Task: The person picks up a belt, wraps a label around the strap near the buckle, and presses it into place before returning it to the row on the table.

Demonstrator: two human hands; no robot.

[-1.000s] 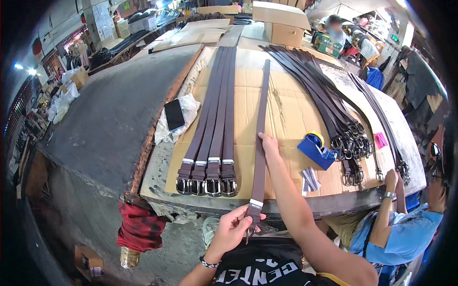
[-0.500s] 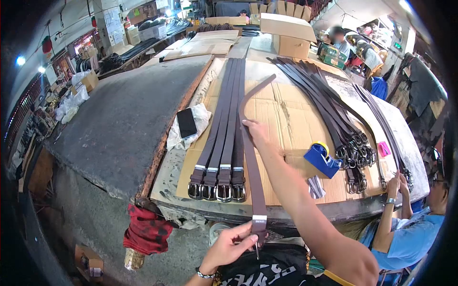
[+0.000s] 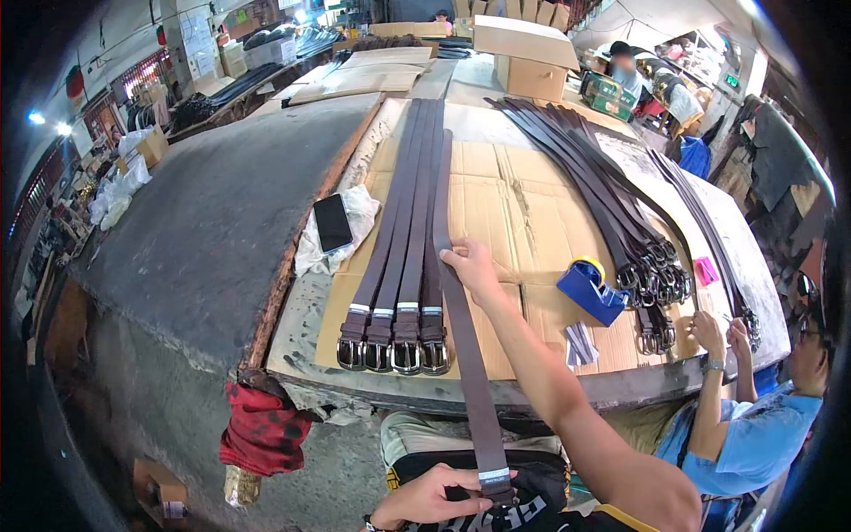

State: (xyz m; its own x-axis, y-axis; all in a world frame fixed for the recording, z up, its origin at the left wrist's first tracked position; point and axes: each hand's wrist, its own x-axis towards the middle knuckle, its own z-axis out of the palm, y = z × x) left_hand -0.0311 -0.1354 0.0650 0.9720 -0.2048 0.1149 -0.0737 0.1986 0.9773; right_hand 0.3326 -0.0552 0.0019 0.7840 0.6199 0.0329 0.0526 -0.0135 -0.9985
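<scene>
A brown leather belt (image 3: 474, 381) runs from my lap up onto the table. Near its buckle end, beside a whitish label band (image 3: 494, 476), my left hand (image 3: 439, 496) is closed on it; the buckle is mostly hidden. Farther up, my right hand (image 3: 470, 269) pinches the strap between thumb and fingers, and the far end lies along the cardboard. Just left of this strap, several similar belts (image 3: 403, 230) lie side by side, their metal buckles (image 3: 405, 356) lined up at the near edge.
A phone (image 3: 333, 222) rests on white plastic. Right of my arm are a blue tape dispenser (image 3: 591, 293), striped slips (image 3: 581, 344) and a heap of belts (image 3: 612, 195). A co-worker in a blue shirt (image 3: 771, 434) sits at the right edge. A cardboard box (image 3: 532, 75) stands behind.
My left hand has drawn the buckle end down toward my lap. My right hand has come slightly down the view, and the belt's far end, formerly curved right, now lies straighter beside the row.
</scene>
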